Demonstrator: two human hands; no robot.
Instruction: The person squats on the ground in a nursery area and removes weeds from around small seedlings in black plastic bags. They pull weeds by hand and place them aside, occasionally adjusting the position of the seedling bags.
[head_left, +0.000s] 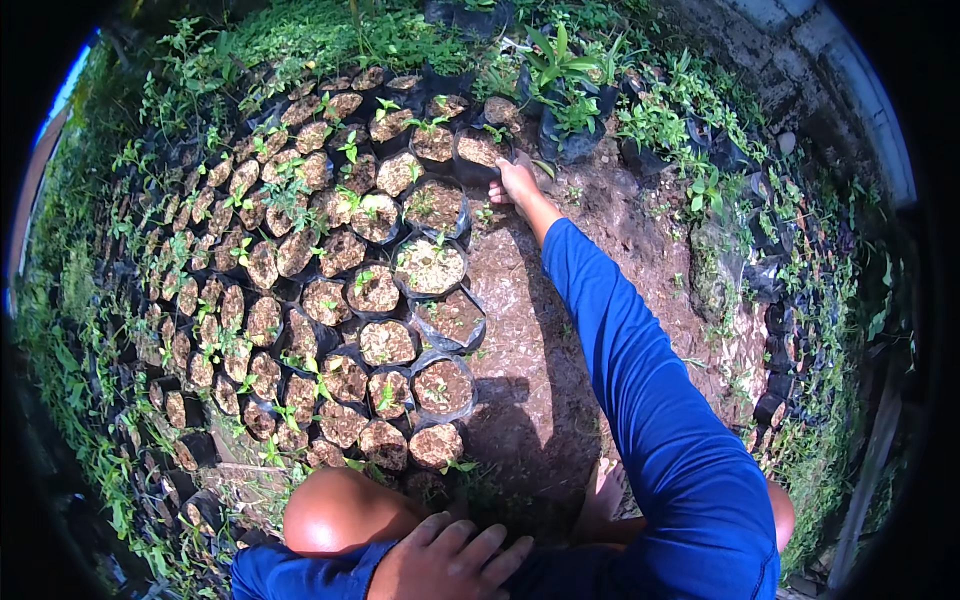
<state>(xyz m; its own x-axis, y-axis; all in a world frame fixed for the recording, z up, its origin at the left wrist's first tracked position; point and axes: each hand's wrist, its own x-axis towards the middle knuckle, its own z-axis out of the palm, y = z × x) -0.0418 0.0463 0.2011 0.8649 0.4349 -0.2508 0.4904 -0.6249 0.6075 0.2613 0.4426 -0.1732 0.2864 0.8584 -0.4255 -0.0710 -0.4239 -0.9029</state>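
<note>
Far out at the end of an outstretched blue sleeve, my right hand (516, 181) grips the right side of a black plastic nursery bag (474, 171). Its thumb is at the rim. Pale brown soil or mulch fills this bag, and a small green seedling (496, 133) stands at its far edge. My left hand (454, 559) lies palm down near my lap, holding nothing, its fingers slightly apart. Just nearer than the gripped bag is a wider black bag (435, 206) with small sprouts. Another bag (430, 266) with paler filling follows closer to me.
Tightly packed seedling bags (262, 326) spread to the left. Bare damp soil (517, 300) runs along their right side, with my bare foot (602, 487) on it. Larger bagged plants (559, 67) stand at the back. A block wall (847, 82) borders the far right.
</note>
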